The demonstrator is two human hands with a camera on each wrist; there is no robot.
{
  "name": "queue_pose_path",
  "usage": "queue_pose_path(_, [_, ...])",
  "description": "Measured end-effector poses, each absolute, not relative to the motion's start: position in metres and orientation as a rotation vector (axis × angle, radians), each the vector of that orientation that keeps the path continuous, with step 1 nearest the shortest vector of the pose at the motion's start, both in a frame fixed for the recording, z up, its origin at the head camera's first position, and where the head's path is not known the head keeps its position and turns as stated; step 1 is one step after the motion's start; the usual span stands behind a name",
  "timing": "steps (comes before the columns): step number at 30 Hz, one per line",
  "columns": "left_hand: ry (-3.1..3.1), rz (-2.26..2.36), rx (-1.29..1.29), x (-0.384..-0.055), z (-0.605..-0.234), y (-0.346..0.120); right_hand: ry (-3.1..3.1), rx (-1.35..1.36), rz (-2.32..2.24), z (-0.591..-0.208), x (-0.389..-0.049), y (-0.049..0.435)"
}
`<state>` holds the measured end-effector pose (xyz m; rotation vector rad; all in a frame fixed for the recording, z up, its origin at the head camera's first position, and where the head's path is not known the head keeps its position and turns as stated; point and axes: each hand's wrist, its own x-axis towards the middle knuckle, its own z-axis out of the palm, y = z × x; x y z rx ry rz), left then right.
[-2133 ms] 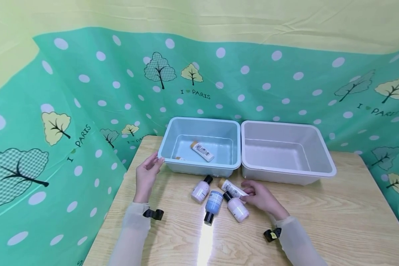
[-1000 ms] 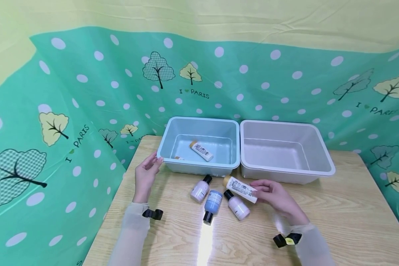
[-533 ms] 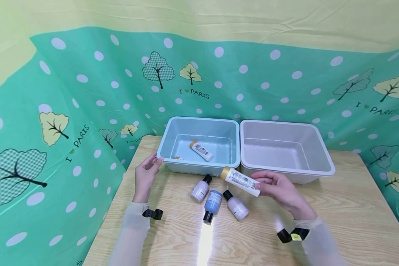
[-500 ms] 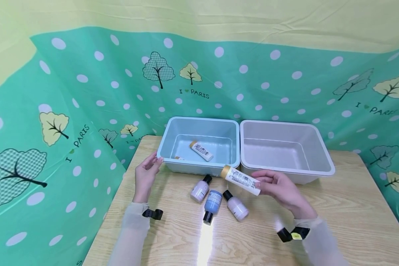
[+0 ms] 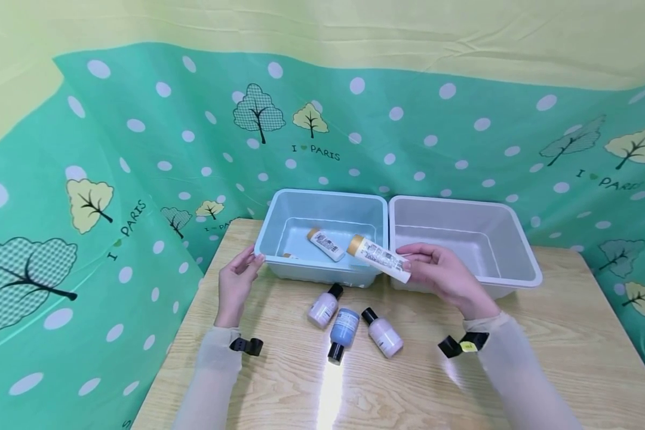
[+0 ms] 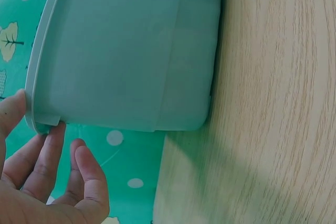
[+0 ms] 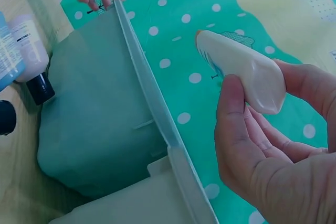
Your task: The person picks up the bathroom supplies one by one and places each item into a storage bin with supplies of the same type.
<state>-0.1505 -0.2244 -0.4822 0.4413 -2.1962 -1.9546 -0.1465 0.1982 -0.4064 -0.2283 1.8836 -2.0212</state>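
Note:
My right hand pinches a white bottle with a gold cap by its base end. Tilted, cap to the left, the bottle hangs over the front right rim of the light blue bin. The right wrist view shows the bottle between thumb and fingers. My left hand holds the bin's front left corner, thumb and fingers on either side of the rim in the left wrist view. Inside that bin lies a similar white bottle; part of another gold-capped one shows behind the front wall.
A light grey bin adjoins the blue one on the right. On the wooden table in front lie a pink bottle, a blue bottle and a second pink bottle, all black-capped. A patterned green cloth hangs behind.
My right hand has picked the gold-capped white bottle up off the table and carried it up and forward to the blue bin's rim. The left hand has stayed at the bin's corner.

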Motion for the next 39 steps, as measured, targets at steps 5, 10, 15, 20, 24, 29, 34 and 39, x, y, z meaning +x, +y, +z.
queue_pose_path(5, [-2.199,-1.951,0.446,-0.151,-0.482,-0.224,1.925,-0.217,-1.969,-0.394,-0.164,0.187])
queue_pose_path(10, [-2.209,-1.962,0.467,-0.152,-0.483,-0.225,1.896,-0.224,-1.970,-0.379,-0.185,0.172])
queue_pose_path(15, [-2.209,-1.959,0.475,-0.153,-0.483,-0.226,1.866,-0.274,-1.982,-0.367,-0.212,0.153])
queue_pose_path(20, [-2.196,-1.953,0.463,-0.152,-0.482,-0.225,1.866,-0.284,-1.964,-0.360,-0.242,0.133])
queue_pose_path(24, [-2.188,-1.940,0.467,-0.152,-0.483,-0.224,1.894,-0.223,-1.913,-0.355,-0.265,0.116])
queue_pose_path(29, [-2.175,-1.933,0.463,-0.152,-0.484,-0.227,1.952,-0.229,-1.809,-0.358,-0.291,0.093])
queue_pose_path(34, [-2.178,-1.943,0.454,-0.153,-0.484,-0.226,1.965,-0.259,-1.730,-0.372,-0.312,0.076])
queue_pose_path(39, [-2.182,-1.934,0.459,-0.153,-0.484,-0.225,1.996,-0.321,-1.636,-0.390,-0.322,0.065])
